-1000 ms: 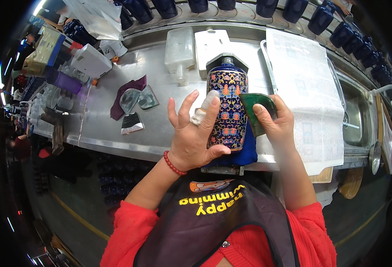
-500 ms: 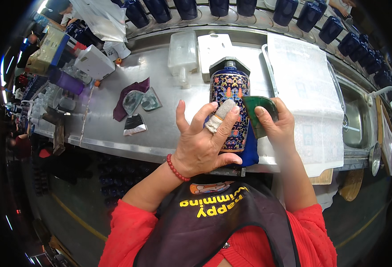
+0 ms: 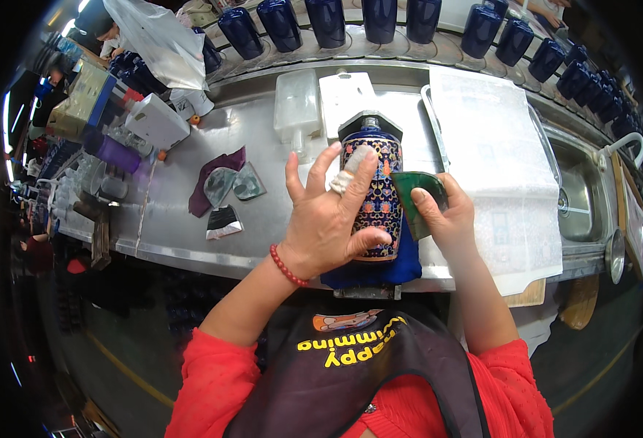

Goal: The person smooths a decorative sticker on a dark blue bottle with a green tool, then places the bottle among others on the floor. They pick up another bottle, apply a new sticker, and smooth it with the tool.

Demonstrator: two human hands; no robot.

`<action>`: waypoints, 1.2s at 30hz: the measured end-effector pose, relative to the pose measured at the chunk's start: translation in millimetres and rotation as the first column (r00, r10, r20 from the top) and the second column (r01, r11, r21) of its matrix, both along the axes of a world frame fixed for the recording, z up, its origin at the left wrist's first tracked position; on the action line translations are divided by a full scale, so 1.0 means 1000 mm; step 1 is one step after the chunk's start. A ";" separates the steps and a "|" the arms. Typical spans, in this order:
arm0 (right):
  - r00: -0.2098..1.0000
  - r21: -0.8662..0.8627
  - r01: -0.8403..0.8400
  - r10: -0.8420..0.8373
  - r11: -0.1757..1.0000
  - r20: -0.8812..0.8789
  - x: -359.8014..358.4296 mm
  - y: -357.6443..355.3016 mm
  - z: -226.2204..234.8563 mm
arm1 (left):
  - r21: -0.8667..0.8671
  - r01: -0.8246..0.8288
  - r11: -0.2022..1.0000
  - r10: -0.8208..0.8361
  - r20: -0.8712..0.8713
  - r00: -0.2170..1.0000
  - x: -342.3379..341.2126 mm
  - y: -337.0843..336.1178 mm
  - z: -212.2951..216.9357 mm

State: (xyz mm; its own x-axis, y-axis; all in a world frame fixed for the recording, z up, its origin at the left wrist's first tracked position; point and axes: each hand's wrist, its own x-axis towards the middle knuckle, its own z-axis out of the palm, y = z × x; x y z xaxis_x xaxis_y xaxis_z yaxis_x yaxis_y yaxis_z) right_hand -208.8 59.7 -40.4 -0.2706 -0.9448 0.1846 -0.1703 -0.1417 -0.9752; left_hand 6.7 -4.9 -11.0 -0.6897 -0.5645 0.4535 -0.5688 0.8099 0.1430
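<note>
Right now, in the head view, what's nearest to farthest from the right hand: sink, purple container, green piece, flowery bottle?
1. Green piece: held in the right hand.
2. Flowery bottle: just left of it.
3. Sink: off to the right.
4. Purple container: far left.

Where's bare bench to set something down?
Free: metal bench between the cut scraps and left hand; also between scraps and purple container. Crowded: around the patterned bottle, and the bench's far left end.
</note>
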 end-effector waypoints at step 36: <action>1.000 -0.015 -0.001 0.001 1.000 -0.011 -0.002 0.000 -0.003 | -0.007 -0.097 0.995 0.097 0.041 0.994 -0.016 0.016 -0.001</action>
State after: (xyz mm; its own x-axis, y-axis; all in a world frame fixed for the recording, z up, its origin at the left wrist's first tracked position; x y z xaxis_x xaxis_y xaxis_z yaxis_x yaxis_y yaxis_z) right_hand -210.3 59.9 -43.7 -0.2671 -0.9424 0.2014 -0.1812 -0.1561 -0.9710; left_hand -9.7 10.9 -12.0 -0.6498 -0.6276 0.4289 -0.6502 0.7512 0.1141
